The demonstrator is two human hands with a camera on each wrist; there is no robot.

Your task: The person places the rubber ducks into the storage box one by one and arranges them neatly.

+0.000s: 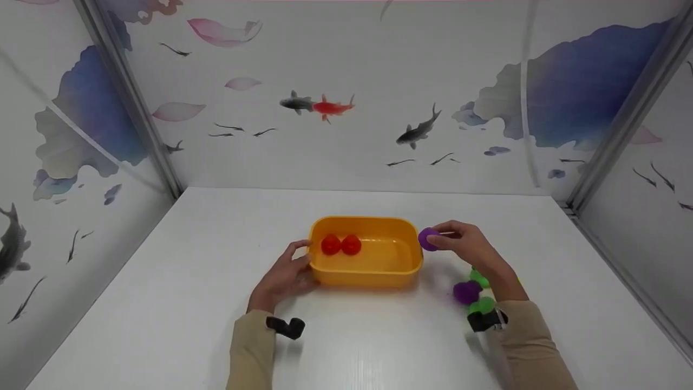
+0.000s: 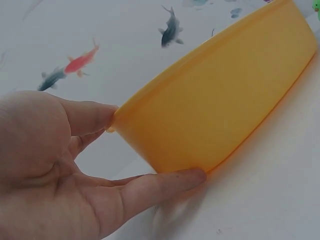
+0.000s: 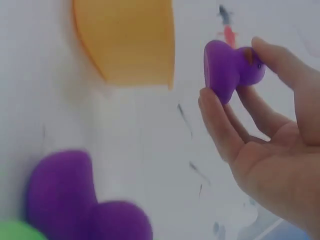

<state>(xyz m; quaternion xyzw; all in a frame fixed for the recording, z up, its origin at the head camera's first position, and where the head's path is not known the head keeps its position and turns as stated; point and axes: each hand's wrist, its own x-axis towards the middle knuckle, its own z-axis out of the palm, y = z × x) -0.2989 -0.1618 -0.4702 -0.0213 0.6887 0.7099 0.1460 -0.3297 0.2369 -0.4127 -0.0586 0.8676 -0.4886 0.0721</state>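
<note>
Three painted walls (image 1: 346,54) bound a white table (image 1: 379,341) — left fingers (image 2: 90,117) hold a yellow tub (image 1: 368,278), right fingers (image 3: 220,125) pinch a purple duck (image 3: 221,70).

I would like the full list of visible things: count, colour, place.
Flat tabletop: one, white, foreground
Rounded rectangular plastic tub: one, amber, centre
Rounded objects: apparently two, red, in tub
Duck toys: two, purple, one held, one on tabletop
Half-hidden objects: count unclear, green and yellow, right of tub
Painted walls: three, white, back and sides
Metal posts: two, grey, corners
Wrist cameras: two, black, wrists
Sleeves: two, beige, forearms
Hands: two, left gripping tub, right holding duck toy
</note>
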